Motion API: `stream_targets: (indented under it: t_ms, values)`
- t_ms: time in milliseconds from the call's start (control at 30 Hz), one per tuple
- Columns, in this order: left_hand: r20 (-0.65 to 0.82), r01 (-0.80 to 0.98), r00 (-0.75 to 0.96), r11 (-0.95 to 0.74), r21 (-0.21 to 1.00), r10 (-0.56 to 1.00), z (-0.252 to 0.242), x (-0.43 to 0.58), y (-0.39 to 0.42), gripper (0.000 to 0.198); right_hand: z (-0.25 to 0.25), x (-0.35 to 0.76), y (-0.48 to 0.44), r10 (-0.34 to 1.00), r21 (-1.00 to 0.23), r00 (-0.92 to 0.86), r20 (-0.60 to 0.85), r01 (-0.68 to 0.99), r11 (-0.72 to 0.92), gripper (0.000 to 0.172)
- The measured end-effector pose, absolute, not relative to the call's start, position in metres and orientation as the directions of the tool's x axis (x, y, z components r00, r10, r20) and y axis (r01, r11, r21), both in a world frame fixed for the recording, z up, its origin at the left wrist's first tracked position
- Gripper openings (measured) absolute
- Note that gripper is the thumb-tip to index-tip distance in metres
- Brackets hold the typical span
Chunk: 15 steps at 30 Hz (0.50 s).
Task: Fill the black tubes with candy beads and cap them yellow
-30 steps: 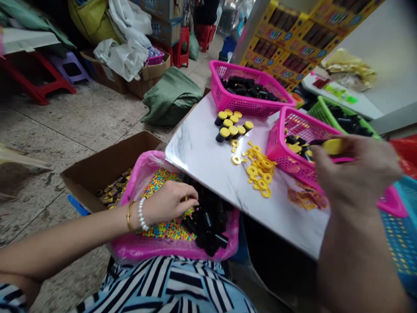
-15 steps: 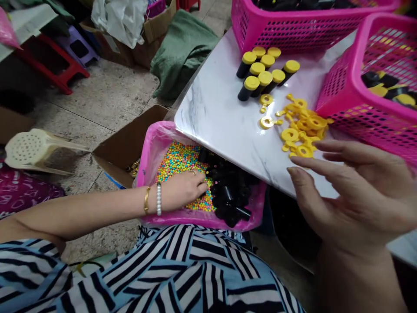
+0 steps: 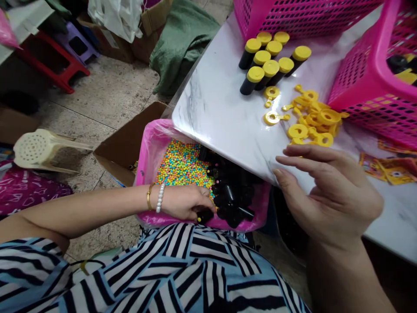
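Note:
My left hand (image 3: 185, 203), with a gold bangle and a pearl bracelet on the wrist, is closed around a small black tube (image 3: 205, 216) at the near rim of a pink tub (image 3: 153, 148). The tub holds tiny coloured candy beads (image 3: 182, 163) and a heap of black tubes (image 3: 233, 195). My right hand (image 3: 325, 191) hovers with fingers spread and nothing in it over the near edge of the white marble board (image 3: 221, 117). A pile of yellow ring caps (image 3: 309, 119) lies just beyond its fingertips. Several black tubes with yellow caps (image 3: 269, 65) stand further back.
Two pink mesh baskets (image 3: 361, 82) stand at the back right of the board; printed stickers (image 3: 391, 167) lie to the right. An open cardboard box (image 3: 125, 145) sits left of the tub. On the floor lie a beige stool (image 3: 39, 150), a red stool (image 3: 48, 65) and a green bag (image 3: 182, 48).
My right hand has come back from the pink basket, let go of the capped tube, and opened over the board's edge. My left hand has slid toward me and closed on a black tube.

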<state>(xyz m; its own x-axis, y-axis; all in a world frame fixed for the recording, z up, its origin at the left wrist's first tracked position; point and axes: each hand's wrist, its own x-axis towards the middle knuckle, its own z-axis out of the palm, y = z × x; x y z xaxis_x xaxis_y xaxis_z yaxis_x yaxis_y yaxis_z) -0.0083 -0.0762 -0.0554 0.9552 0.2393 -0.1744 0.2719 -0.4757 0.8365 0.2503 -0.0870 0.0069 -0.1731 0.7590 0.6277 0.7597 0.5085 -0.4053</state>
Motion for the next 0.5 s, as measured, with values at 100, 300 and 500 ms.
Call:
stream_targets:
  t_ms: [100,300,500]
  values:
    - [-0.158,0.285,0.943,-0.464,0.839,0.294,-0.053,-0.01,-0.075,0.043,0.0,0.245,-0.098,0.8,-0.475,-0.241,0.55,0.697,0.537,0.03]
    - [-0.305,0.608,0.792,-0.638,0.472,0.528,-0.056,-0.015,-0.072,0.032,-0.004,0.252,-0.11,0.844,-0.536,-0.243,0.479,0.68,0.5,0.036]
    - [-0.27,0.437,0.887,-0.87,0.229,0.374,-0.063,-0.002,-0.081,0.02,0.0,0.257,-0.106,0.85,-0.529,-0.242,0.467,0.694,0.488,0.046]
